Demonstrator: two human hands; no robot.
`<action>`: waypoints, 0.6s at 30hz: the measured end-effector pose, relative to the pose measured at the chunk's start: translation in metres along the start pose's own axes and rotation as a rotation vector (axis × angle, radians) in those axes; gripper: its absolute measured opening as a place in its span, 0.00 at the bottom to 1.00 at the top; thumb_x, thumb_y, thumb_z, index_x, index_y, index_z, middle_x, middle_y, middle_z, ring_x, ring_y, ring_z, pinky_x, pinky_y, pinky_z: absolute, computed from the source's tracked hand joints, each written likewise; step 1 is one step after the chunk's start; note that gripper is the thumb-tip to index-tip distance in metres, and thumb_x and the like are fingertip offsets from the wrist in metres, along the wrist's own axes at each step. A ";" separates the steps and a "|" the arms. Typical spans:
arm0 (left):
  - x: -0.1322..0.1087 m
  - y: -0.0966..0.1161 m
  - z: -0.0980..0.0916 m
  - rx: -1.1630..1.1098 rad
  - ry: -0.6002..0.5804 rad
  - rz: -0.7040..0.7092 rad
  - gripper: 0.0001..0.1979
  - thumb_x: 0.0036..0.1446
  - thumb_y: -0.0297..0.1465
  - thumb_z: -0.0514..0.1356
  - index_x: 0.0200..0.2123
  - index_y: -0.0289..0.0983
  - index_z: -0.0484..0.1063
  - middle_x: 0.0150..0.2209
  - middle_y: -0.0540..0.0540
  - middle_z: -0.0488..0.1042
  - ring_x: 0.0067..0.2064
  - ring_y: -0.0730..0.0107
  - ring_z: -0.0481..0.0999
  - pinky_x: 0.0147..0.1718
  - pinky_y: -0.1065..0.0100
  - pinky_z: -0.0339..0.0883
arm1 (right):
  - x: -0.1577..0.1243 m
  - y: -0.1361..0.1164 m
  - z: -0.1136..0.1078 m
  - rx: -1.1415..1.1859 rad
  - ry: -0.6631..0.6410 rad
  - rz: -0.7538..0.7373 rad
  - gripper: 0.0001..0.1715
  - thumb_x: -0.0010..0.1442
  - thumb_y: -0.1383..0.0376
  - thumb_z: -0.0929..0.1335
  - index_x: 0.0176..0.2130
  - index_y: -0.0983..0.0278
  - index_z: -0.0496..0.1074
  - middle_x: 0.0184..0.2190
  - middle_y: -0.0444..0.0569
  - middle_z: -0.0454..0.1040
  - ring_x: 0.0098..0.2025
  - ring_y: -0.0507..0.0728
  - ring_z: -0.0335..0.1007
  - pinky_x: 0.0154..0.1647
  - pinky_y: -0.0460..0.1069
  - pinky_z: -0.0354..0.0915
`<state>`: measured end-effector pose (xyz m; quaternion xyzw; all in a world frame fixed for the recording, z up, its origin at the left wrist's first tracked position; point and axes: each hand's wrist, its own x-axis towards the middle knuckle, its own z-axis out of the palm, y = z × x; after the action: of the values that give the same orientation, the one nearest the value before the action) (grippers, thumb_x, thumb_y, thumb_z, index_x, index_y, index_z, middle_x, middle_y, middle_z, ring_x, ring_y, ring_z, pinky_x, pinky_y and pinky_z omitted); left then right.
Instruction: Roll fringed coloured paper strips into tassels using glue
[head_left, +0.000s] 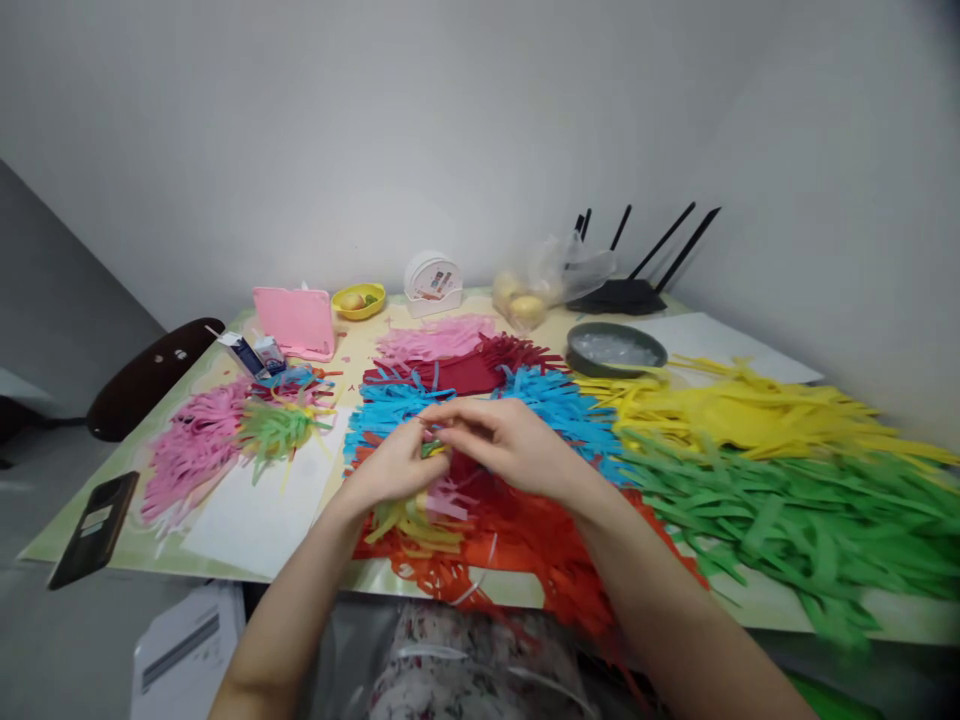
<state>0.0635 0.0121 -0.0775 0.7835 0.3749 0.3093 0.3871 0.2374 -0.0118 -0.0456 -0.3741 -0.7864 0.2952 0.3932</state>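
Note:
My left hand (399, 462) and my right hand (511, 440) meet above the middle of the table, fingers closed together on the top of a small paper tassel. Below them hang the tassel's yellow strips (420, 528) and some pink ones; its gripped end is mostly hidden by the fingers. Under and around the hands lie piles of fringed paper: blue (566, 405) on both sides, dark red (469, 374) behind, and orange-red (510, 540) in front, reaching over the table edge. A finished-looking multicoloured tassel bunch (277, 425) rests to the left.
Yellow fringe (735, 410) and green fringe (817, 510) cover the right side, overhanging the edge. A dark round bowl (616, 350), a router (619, 296), a bag with yellow fruit (527, 308) and a pink tablet case (294, 322) stand behind. A phone (94, 528) lies at the left edge.

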 end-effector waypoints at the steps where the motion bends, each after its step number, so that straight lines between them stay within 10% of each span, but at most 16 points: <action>1: -0.001 0.001 0.000 0.014 -0.034 -0.005 0.11 0.48 0.23 0.54 0.37 0.36 0.70 0.35 0.49 0.73 0.38 0.65 0.70 0.39 0.69 0.64 | 0.002 -0.002 -0.002 0.000 -0.062 -0.013 0.12 0.63 0.65 0.64 0.43 0.63 0.77 0.27 0.44 0.76 0.26 0.50 0.66 0.29 0.45 0.58; 10: -0.009 0.006 -0.003 -0.217 -0.288 -0.082 0.03 0.47 0.25 0.60 0.29 0.36 0.71 0.26 0.51 0.71 0.29 0.69 0.69 0.30 0.71 0.62 | 0.001 0.004 -0.011 0.069 -0.187 0.076 0.10 0.61 0.60 0.67 0.33 0.65 0.73 0.18 0.37 0.60 0.21 0.48 0.54 0.22 0.44 0.50; 18: -0.013 -0.005 0.013 -0.538 0.267 -0.188 0.14 0.51 0.37 0.67 0.36 0.33 0.75 0.28 0.47 0.76 0.30 0.71 0.74 0.33 0.71 0.66 | -0.013 0.020 0.010 0.280 0.218 0.260 0.16 0.60 0.53 0.68 0.34 0.62 0.65 0.17 0.35 0.57 0.19 0.48 0.52 0.21 0.45 0.48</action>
<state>0.0651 -0.0012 -0.0913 0.5672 0.3982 0.4604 0.5548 0.2418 -0.0126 -0.0710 -0.4436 -0.6357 0.4077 0.4826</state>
